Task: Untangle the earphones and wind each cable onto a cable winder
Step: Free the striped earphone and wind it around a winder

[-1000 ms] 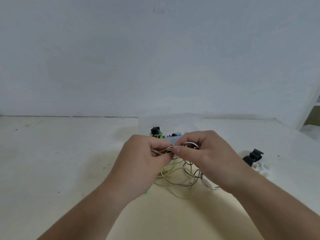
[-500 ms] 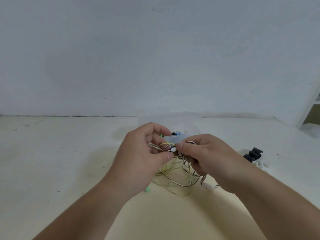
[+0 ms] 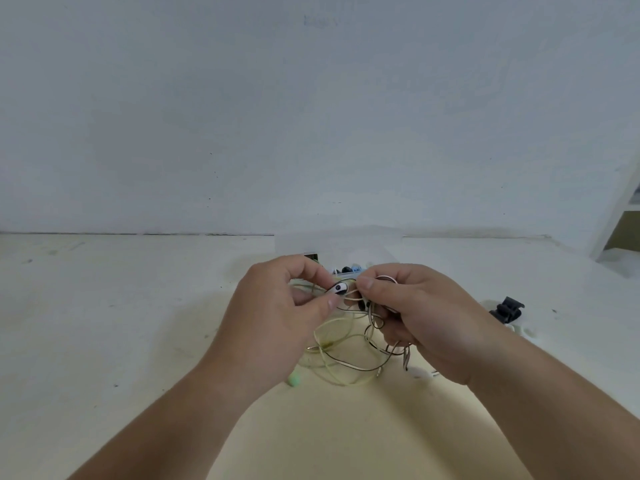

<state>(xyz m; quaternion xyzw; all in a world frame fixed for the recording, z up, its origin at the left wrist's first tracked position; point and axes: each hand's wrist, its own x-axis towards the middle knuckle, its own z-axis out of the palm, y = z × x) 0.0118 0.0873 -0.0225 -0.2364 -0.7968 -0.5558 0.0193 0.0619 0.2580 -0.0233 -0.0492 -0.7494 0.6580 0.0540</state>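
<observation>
A tangle of thin earphone cables [image 3: 346, 344], pale yellow-green, dark and pinkish, hangs between both hands above the cream table. My left hand [image 3: 277, 317] pinches a white earbud [image 3: 337, 288] and the strands by it between thumb and fingers. My right hand [image 3: 415, 317] pinches cable loops just right of the earbud, with more loops running under its palm. A green earbud [image 3: 294, 378] and a white piece [image 3: 420, 373] lie on the table below the tangle. A black cable winder [image 3: 507, 309] lies at the right.
A clear plastic box [image 3: 346, 247] with small dark and blue items stands behind my hands near the wall. White winder pieces [image 3: 519, 330] lie beside the black one. A white shelf frame [image 3: 620, 216] stands at the far right.
My left hand has turned and drawn slightly left, which has brought the white earbud into view between the hands. The tangle's loops have shifted a little; both hands stay close together.
</observation>
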